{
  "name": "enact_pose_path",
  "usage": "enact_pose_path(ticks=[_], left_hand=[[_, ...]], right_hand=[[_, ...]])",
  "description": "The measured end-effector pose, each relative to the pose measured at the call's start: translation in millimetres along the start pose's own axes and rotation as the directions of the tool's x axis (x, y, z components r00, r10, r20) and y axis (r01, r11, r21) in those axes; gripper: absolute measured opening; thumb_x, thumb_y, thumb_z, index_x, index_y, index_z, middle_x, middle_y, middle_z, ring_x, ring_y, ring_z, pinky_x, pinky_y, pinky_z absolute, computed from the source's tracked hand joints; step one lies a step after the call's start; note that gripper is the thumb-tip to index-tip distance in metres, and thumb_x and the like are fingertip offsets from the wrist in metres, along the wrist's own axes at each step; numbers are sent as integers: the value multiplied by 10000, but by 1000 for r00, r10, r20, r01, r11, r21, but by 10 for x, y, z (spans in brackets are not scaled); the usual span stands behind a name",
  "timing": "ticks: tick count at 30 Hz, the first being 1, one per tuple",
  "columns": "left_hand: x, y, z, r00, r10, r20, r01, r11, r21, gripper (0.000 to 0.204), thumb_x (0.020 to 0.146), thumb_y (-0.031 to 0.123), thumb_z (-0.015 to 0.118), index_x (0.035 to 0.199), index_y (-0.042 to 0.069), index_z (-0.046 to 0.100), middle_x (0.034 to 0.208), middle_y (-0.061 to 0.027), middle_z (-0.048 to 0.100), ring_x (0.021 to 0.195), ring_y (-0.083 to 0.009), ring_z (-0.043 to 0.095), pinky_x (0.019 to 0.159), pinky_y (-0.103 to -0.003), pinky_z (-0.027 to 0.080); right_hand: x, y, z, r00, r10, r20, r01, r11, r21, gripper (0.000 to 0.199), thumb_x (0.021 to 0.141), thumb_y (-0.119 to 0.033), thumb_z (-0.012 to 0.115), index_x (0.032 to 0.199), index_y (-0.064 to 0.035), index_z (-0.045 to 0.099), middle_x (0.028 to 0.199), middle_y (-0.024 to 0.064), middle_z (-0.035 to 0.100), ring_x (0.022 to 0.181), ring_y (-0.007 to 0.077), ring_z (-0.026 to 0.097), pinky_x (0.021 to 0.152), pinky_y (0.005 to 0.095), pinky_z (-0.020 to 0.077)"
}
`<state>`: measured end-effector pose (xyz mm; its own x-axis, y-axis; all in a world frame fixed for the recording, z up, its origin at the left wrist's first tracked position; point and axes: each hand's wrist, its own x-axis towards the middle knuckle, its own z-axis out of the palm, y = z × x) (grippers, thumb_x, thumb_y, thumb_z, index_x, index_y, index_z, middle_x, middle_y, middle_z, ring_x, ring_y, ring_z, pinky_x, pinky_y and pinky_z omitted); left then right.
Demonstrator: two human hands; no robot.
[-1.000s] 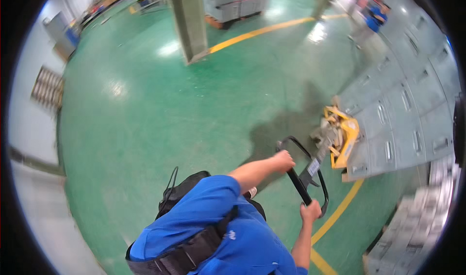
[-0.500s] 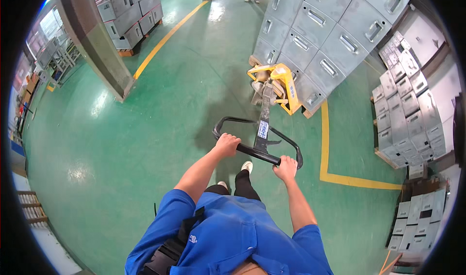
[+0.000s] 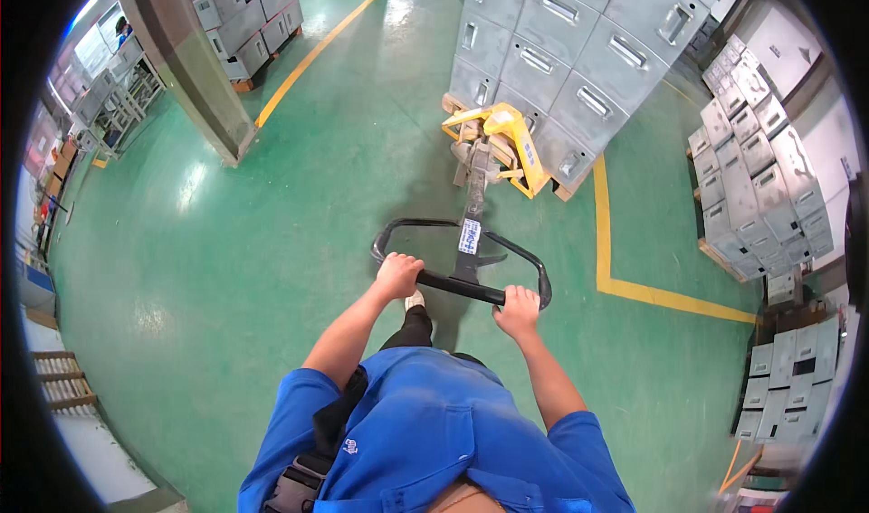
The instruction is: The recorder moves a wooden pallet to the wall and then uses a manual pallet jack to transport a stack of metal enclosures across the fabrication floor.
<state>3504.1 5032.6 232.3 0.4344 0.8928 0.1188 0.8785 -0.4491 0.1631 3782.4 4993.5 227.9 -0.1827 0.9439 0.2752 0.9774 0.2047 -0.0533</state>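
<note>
Both my hands are closed around the black handle bar (image 3: 462,287) of a yellow pallet jack (image 3: 516,142). My left hand (image 3: 398,276) grips the bar's left part, and my right hand (image 3: 520,310) grips it near the right corner. From the looped handle a worn metal shaft with a white and blue label (image 3: 469,236) runs forward to the yellow frame. Beyond the frame a tall stack of grey metal boxes (image 3: 561,61) with recessed handles stands on a wooden pallet (image 3: 563,190). The forks are hidden beneath the load.
A thick pillar (image 3: 186,70) rises at the far left, near a yellow floor line (image 3: 308,61). More stacked grey boxes (image 3: 246,20) stand behind it. On the right are further box stacks (image 3: 756,169) and a cornered yellow line (image 3: 602,242). Green floor (image 3: 208,269) lies around me.
The pallet jack, handle and box stack now appear slightly further left and higher in view, with my hands still on the bar. My feet have switched position in a step.
</note>
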Motion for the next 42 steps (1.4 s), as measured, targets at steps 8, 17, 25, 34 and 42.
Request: enact_pose_path(ticks=[8,17,25,34,42], left_hand=[[-511,1017,384,996,-79,-36,79,997,16,230,587,147,576,807,96,534,777,-84,569,793,-252,561,727,-371,408],[-1075,2018,940,989,-138,-49,139,990,5,296,575,132,576,866,85,548,792,-97,577,804,-265,560,734,-370,406],[-1324,2524,923,982,-185,-44,183,982,-42,252,560,156,583,800,96,535,776,-81,573,818,-260,562,722,-379,412],[-1411,2623,765,964,-264,-44,266,962,57,184,567,144,577,743,119,527,750,-53,561,795,-241,552,712,-356,398],[-1354,2851,764,906,-415,-82,422,899,115,174,603,136,581,775,144,553,770,-13,532,802,-186,516,738,-313,367]], right_hand=[[-777,594,-116,997,-79,17,78,997,24,349,591,-289,655,803,-62,497,798,109,518,814,270,502,782,386,353],[-1704,1199,-95,991,-132,10,132,991,24,346,588,-284,660,799,-60,502,809,109,522,824,263,506,787,382,351],[-2120,1465,-175,972,-219,-90,227,970,84,334,567,-254,668,778,-58,498,785,111,520,795,281,502,740,399,346],[-2100,1521,-327,910,-406,85,400,913,75,406,597,-329,662,806,-40,468,750,119,534,701,286,552,633,411,421],[-1817,1696,-617,763,-539,356,436,836,332,416,666,-348,603,825,16,479,742,201,577,710,356,581,630,441,460]])
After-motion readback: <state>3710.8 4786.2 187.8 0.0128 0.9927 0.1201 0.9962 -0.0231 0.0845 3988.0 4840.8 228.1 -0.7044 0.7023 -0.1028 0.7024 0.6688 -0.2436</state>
